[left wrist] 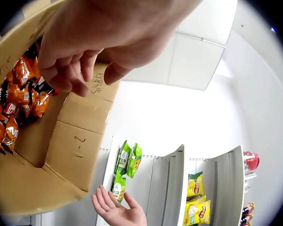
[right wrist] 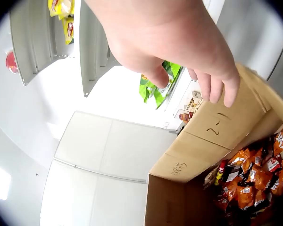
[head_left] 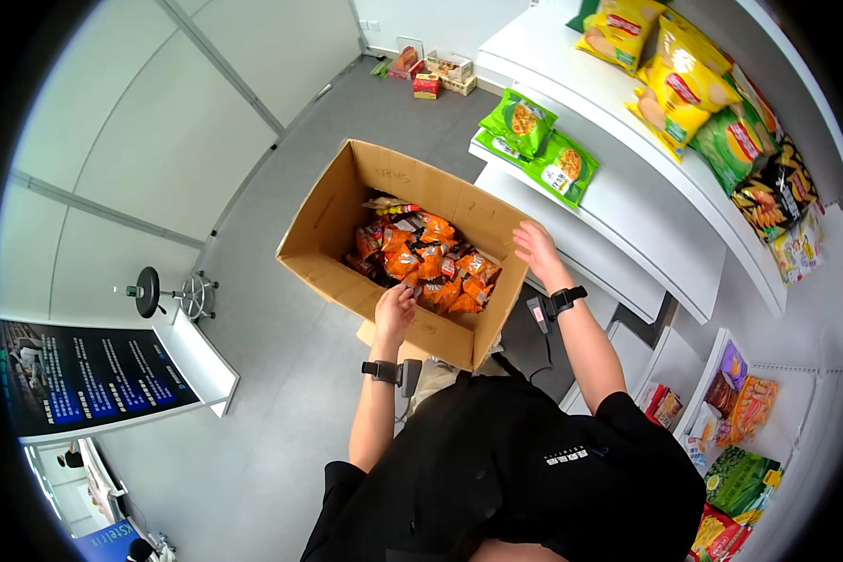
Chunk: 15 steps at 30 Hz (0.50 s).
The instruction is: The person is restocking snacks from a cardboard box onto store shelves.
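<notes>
An open cardboard box (head_left: 459, 192) stands tilted in front of the person, holding a heap of small orange and black snack packets (head_left: 431, 259). My left hand (head_left: 395, 314) hovers over its near rim, with fingers loosely bent and nothing visible between them in the left wrist view. At the box's right side, my right hand (head_left: 539, 251) has its fingers extended, fingertips close to the rim. That hand also looks empty in the right wrist view. Handwritten marks show on the cardboard wall (right wrist: 212, 127). A red and yellow item (right wrist: 220, 172) lies at the heap's edge.
White shelves (head_left: 618, 220) on the right carry green snack bags (head_left: 562, 167) and yellow chip bags (head_left: 679, 80). More packets (head_left: 754, 407) sit on lower shelves. Several small boxes (head_left: 450, 66) lie on the floor by the wall. A stool (head_left: 148, 292) is at the left.
</notes>
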Tool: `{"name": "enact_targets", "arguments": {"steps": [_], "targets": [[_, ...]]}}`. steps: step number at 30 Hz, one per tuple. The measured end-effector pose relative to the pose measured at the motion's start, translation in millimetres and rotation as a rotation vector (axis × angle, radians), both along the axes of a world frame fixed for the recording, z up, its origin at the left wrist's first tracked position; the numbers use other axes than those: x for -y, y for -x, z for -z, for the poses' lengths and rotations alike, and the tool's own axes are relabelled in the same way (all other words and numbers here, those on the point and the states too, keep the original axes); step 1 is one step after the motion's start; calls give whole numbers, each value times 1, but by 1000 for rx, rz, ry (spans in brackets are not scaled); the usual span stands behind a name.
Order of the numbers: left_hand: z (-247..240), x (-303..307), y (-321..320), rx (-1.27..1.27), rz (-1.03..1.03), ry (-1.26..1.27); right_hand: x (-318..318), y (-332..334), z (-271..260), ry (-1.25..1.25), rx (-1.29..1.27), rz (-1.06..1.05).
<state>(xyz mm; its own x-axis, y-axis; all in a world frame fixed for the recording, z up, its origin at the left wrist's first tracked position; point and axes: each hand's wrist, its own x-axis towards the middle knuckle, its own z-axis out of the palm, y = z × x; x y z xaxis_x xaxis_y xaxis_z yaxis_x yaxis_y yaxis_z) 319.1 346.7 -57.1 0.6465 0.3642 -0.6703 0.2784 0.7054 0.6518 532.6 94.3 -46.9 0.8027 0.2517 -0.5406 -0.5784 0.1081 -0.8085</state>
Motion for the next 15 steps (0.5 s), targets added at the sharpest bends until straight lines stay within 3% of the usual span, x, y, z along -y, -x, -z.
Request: {"name": "enact_targets", "arguments": {"steps": [3,7,8,11,15], "targets": [[7,-25,-16,6,-29,83,-42,-14,-8,172,22,3],[53,-58,-37,-8,-25,274,-101,-24,-30,378,132,-46],[60,-62,-45,-34,-51,299,-106,-46,15,528,349,-96],[77,-77,-61,-55,-79,343,-142,-60,37,918,703,-166],[106,-85,-87,-140,-102,398,-178,-81,54,1071,785,-313]]}}
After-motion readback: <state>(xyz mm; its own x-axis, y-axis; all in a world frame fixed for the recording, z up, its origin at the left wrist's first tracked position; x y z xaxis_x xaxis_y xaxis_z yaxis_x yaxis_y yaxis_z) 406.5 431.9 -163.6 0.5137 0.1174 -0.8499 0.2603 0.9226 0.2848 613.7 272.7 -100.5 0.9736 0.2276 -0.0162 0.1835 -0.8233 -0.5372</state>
